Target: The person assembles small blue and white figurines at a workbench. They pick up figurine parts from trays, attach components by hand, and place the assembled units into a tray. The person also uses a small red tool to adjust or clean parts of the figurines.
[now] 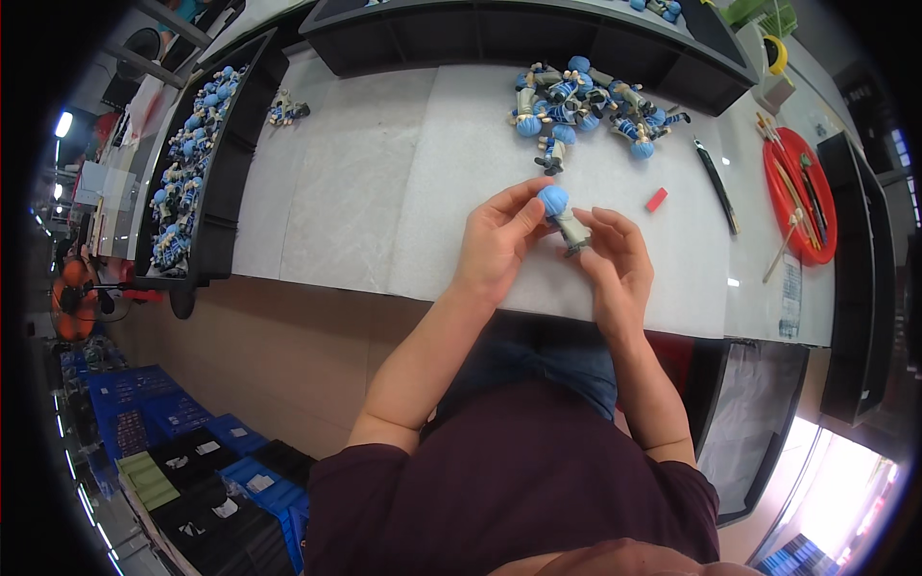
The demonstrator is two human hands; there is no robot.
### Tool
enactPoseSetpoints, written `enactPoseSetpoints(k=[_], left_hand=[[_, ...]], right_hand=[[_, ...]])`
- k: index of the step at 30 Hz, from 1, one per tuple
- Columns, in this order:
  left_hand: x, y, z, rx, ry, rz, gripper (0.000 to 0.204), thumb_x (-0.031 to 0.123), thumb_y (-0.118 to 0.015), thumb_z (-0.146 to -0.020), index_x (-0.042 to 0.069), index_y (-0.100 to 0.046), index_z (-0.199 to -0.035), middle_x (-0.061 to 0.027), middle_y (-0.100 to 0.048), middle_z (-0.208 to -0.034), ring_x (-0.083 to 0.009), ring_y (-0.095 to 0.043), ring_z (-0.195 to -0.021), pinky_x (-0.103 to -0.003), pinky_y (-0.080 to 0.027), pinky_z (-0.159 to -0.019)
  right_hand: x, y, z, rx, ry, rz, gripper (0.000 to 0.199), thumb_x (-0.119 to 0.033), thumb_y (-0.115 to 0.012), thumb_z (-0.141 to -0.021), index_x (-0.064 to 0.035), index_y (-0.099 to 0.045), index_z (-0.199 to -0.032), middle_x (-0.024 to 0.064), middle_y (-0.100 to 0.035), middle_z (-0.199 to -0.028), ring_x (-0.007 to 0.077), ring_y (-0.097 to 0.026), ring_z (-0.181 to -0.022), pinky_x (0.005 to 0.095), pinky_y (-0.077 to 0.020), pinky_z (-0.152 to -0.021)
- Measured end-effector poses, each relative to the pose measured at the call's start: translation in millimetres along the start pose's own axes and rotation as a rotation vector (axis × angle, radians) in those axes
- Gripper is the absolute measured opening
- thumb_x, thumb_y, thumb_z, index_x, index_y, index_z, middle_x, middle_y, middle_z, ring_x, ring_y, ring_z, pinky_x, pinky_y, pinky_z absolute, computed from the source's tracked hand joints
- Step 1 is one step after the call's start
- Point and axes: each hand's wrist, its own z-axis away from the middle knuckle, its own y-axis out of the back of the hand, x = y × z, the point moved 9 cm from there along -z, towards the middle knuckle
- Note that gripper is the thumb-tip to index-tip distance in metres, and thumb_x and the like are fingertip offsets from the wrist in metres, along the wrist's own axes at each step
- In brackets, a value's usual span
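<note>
A small toy figurine (pixel 573 228) with a blue head and a pale grey garment is held above the white table covering (pixel 423 221), near the front edge. My left hand (pixel 495 245) is closed in a pinch on its blue head. Around the lower body, the fingers and thumb of my right hand (pixel 619 264) curl from the other side. Just beyond my left hand lies a single similar figurine (pixel 552 154). Behind it is a pile of figurines (pixel 576 104) with blue heads and striped parts. A small red block (pixel 656 200) lies right of my hands.
To the right are a black pen-like tool (pixel 715 187) and a red oval dish (pixel 824 252) holding brushes. A black tray (pixel 223 182) full of figurines stands at the left, with one loose figurine (pixel 287 110) beside it. A black compartmented bin (pixel 538 36) borders the back.
</note>
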Motion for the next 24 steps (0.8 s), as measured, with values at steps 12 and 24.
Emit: enactPoseSetpoints(k=[12,24], left_hand=[[-0.5,-2.2,0.3,-0.028,0.033,0.114,0.032,0.006,-0.046,-0.089,-0.001,-0.047,-0.12,-0.018,-0.053,-0.118,-0.0249,-0.052,-0.108,-0.04,-0.04,-0.094],[-1.8,-2.8,-0.1,-0.015,0.06,0.138,0.032,0.004,-0.042,-0.089,-0.003,-0.046,-0.121,-0.0179,-0.052,-0.119,-0.0254,-0.051,-0.11,-0.039,-0.039,-0.095]], right_hand=[[1.7,-4.2,-0.4,-0.006,0.051,0.096,0.041,0.005,-0.061,-0.078,0.003,-0.042,-0.114,0.0172,-0.051,-0.113,0.0216,-0.051,-0.107,0.0282,-0.0499,-0.084],[-0.2,-3.5,-0.2,0.003,0.075,0.127,0.043,0.006,-0.062,-0.077,0.0023,-0.043,-0.115,0.0158,-0.051,-0.113,0.0209,-0.052,-0.106,0.0279,-0.0494,-0.084]])
